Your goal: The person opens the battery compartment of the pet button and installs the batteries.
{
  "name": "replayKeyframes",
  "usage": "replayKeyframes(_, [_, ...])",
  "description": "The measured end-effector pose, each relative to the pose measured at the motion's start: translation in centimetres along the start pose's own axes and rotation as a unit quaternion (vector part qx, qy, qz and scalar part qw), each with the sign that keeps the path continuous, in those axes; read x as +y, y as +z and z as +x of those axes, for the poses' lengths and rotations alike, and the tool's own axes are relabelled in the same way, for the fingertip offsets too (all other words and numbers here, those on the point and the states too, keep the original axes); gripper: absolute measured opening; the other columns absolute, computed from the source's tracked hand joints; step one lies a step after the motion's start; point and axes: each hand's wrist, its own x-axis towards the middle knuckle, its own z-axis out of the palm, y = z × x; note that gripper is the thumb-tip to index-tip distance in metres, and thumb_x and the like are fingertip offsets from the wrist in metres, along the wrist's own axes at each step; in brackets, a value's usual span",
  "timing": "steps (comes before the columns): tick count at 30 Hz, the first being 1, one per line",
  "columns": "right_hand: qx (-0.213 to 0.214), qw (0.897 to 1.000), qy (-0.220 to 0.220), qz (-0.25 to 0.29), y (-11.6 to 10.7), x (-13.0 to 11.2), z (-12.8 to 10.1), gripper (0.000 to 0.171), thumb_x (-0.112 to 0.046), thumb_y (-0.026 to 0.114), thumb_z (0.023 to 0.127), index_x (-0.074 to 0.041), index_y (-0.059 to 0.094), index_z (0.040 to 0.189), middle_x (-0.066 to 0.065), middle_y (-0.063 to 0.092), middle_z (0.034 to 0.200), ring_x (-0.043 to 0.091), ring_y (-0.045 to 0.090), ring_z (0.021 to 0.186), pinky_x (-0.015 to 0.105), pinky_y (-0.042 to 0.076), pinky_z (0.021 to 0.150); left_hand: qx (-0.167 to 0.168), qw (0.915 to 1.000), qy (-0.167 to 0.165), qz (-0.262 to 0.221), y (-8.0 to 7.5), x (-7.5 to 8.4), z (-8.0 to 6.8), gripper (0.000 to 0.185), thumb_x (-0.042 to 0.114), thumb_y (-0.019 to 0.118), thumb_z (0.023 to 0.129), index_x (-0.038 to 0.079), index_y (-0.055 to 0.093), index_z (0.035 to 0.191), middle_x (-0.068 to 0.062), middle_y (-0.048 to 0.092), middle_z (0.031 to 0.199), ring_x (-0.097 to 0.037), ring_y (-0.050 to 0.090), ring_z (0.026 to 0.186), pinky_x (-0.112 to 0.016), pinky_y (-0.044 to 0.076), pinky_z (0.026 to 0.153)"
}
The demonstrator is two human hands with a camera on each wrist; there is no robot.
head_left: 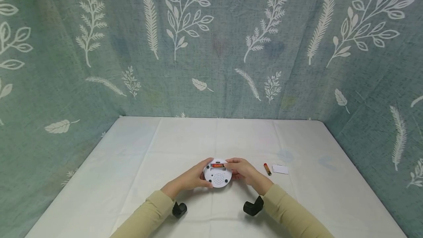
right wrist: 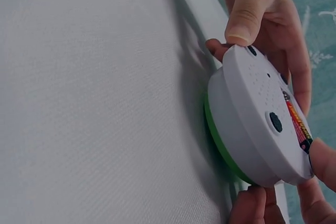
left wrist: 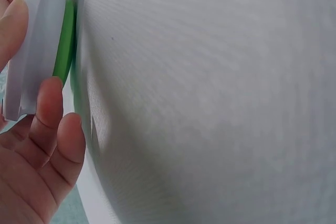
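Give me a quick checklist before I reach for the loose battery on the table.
1. Device steadied: ok. The left hand grips the edge of the round white device.
2. Battery bay uncovered: ok. It faces the head camera.
3. First battery fully seated: cannot tell. It lies in the bay, with a thumb at one end.
4. Right hand free to reach: not ok. It holds the device too.
5. Loose battery in sight: ok. It lies on the table, to the right of the right hand.
6. Cover at hand: ok. It lies just right of the loose battery.
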Motion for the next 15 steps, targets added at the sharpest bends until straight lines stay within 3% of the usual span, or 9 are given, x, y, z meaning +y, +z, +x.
replayKeyframes(8, [0.009, 1.0, 0.012, 0.005, 0.08, -0.12, 0.18, 0.03, -0.017, 0.067, 0.082, -0.002, 0.061, 0.108, 0.005, 0.064, 0.089, 0.013, 0.056, 0.067, 0.024, 0.049, 0.059, -0.001, 1.0, 0.001, 0.008, -0.01, 0.01, -0.05, 0.093, 0.026, 0.076, 0.074, 0.006, 0.019, 0.145, -0.017, 0.031, 0.144, -0.019, 0.041, 0.11, -0.042, 0.034, 0.097])
replayKeyframes(15, [0.008, 1.0, 0.011, 0.002, 0.15, -0.34, 0.0, 0.028, -0.013, 0.066, 0.082, -0.001, 0.06, 0.106, 0.005, 0.063, 0.089, 0.013, 0.056, 0.068, 0.024, 0.047, 0.06, -0.006, 0.9998, 0.008, 0.017, -0.12, 0.27, -0.05, 0.094, 0.029, 0.075, 0.073, 0.005, 0.02, 0.145, -0.018, 0.026, 0.147, -0.03, 0.03, 0.132, -0.047, 0.025, 0.106])
